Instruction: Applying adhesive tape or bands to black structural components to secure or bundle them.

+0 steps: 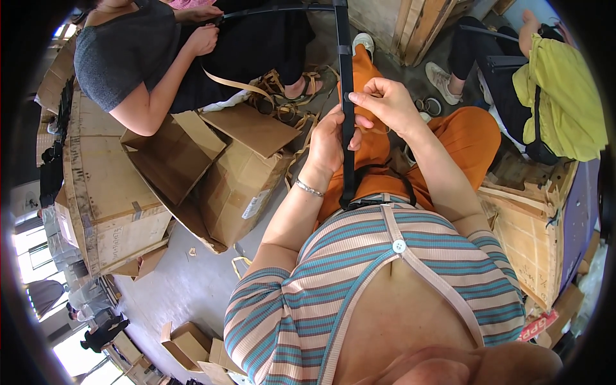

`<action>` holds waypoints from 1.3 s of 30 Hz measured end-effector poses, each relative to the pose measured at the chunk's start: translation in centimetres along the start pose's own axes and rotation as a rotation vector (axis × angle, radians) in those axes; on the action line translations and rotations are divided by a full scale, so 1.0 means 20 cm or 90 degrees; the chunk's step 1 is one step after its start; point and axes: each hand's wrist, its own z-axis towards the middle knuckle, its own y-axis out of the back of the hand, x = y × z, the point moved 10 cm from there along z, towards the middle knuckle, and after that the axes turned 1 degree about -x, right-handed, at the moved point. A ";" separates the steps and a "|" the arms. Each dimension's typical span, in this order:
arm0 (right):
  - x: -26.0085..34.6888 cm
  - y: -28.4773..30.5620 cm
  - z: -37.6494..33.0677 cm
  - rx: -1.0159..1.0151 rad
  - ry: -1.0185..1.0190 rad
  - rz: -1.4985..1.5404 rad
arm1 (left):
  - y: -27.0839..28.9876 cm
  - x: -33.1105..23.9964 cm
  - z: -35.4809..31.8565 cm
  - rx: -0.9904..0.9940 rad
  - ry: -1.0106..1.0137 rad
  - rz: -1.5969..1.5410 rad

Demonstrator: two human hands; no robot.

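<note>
A long, flat black strip [347, 70], stiff and channel-like, runs from the top edge down to my waist. Around its middle my left hand [326, 141] is closed, the fingers passing behind it. My right hand [389, 106] is pinched against the strip's right side, thumb tip on its face. A tiny dark spot sits at that thumb; whatever is in the pinch is too small to make out. Another black strip [282, 9] meets mine near the top and reaches across to a co-worker's hands [204, 38] at upper left.
An open cardboard box [250, 183] stands to my left beside a large wooden crate [122, 218]. Tan strapping [240, 84] lies tangled near the co-worker's sandal. At right are another wooden crate [520, 237] and a seated person with yellow cloth [558, 96]. Smaller cartons [186, 343] lie behind.
</note>
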 end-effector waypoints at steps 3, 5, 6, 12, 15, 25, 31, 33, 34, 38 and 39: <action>0.00 -0.01 0.00 0.003 -0.004 -0.001 | 0.00 0.00 0.00 0.005 0.001 0.000; 0.00 -0.01 0.00 0.004 -0.001 -0.001 | 0.01 0.00 0.00 0.002 -0.001 0.017; 0.00 -0.01 0.00 0.004 0.002 -0.002 | 0.01 0.00 0.00 0.003 -0.001 0.017; -0.01 -0.01 0.00 0.004 0.008 -0.009 | 0.02 0.01 0.01 0.000 -0.001 0.012; 0.00 -0.01 -0.01 0.005 0.001 -0.021 | 0.02 0.01 0.00 0.005 0.001 0.006; -0.02 -0.03 -0.02 0.013 -0.006 0.005 | 0.02 0.01 0.00 0.012 -0.003 0.005; -0.03 -0.04 -0.01 0.009 -0.007 -0.003 | 0.00 -0.01 -0.01 0.000 -0.009 0.012; -0.01 -0.01 -0.01 -0.030 0.020 -0.114 | 0.00 0.00 -0.01 -0.008 -0.009 0.006; -0.01 -0.02 -0.01 -0.027 0.016 -0.114 | 0.01 -0.01 0.00 -0.007 -0.023 0.021; -0.03 0.00 0.00 -0.055 -0.042 -0.158 | 0.02 -0.03 0.01 -0.029 -0.056 0.106; -0.02 0.00 0.01 -0.070 -0.036 -0.163 | 0.02 -0.03 0.01 -0.030 -0.057 0.105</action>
